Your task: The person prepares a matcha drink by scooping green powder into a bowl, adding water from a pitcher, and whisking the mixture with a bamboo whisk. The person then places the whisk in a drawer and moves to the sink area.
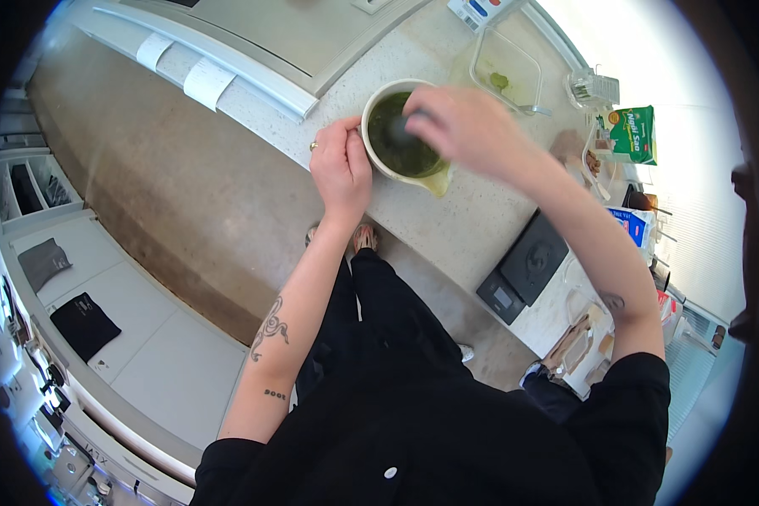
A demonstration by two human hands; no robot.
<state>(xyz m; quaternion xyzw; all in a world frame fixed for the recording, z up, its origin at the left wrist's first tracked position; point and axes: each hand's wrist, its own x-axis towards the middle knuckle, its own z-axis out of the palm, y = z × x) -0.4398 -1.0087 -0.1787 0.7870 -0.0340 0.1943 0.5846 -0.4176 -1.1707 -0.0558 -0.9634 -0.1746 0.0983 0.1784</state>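
A white spouted mixing bowl (411, 179) with dark green liquid (395, 142) in it stands on the speckled countertop. My left hand (343, 167) grips its left side near the rim; whether there is a handle under the fingers is hidden. Above the liquid, my right hand (462, 129) is blurred, its fingers closed around a dark, thin utensil (417, 117). The utensil's lower end shows only as a grey smear over the liquid. Green residue marks the bowl's spout (441, 182). Behind the bowl lies a clear plastic container (526, 69) with a green clump (498, 81) inside.
A black digital scale (534, 259) sits near the counter's front edge. Along the back stand a green packet (634, 136), a clear box (593, 88) and a blue-white carton (629, 224). Paper slips (207, 82) hang off the counter's left part. Another person's shoe (531, 372) shows at right.
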